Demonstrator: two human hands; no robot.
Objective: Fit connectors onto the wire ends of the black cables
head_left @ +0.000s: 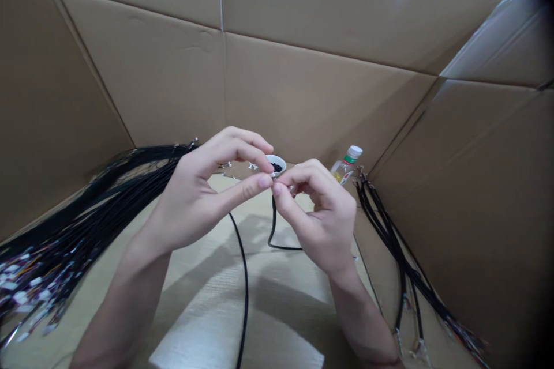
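Observation:
My left hand (203,190) and my right hand (318,207) meet above the middle of the table, thumb and forefinger of each pinched together. Whatever small piece sits between the left fingertips is too tiny to make out; the other left fingers are spread. A black cable (273,222) rises to the right fingertips, which appear to grip its end, though the fingers hide that end. Below, the cable bends toward the right and passes behind my right hand. Another stretch of black cable (246,282) runs down the table toward me. Just behind the fingertips stands a white bowl (281,165) holding small black pieces.
A thick bundle of black cables (125,196) with white connectors lies at the left. More black cables (402,259) lie along the right side. A clear bottle (344,168) with a white cap leans at the back right. Cardboard walls (303,92) enclose the table (216,277).

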